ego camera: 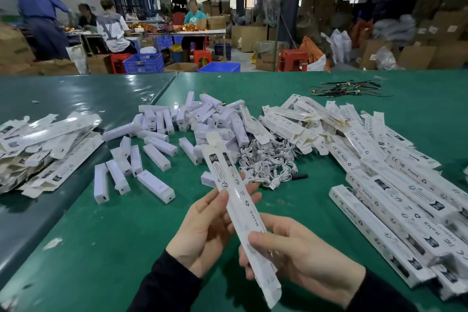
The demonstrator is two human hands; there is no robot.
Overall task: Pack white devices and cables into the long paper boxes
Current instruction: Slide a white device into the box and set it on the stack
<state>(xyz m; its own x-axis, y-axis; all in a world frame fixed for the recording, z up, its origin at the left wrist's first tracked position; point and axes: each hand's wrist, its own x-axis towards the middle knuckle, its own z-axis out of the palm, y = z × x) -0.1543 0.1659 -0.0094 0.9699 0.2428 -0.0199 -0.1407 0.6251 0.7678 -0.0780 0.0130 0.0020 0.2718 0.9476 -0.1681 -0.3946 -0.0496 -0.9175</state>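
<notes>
A long white paper box (pixel 234 190) with black print slants from upper left to lower right above the green table (pixel 101 248). My left hand (pixel 205 233) grips its middle from the left; my right hand (pixel 301 258) grips its lower part from the right. Its top flap sticks up. White block-shaped devices (pixel 157 157) lie scattered beyond my hands. A tangle of white cables (pixel 268 164) sits just right of them. Whether anything is inside the held box is hidden.
Long paper boxes (pixel 385 200) are heaped at the right, flat unfolded ones (pixel 43 149) at the left. Dark wires (pixel 347 90) lie at the far right of the table. People sit at a distant table (pixel 192 31) among cartons, blue crates and red stools.
</notes>
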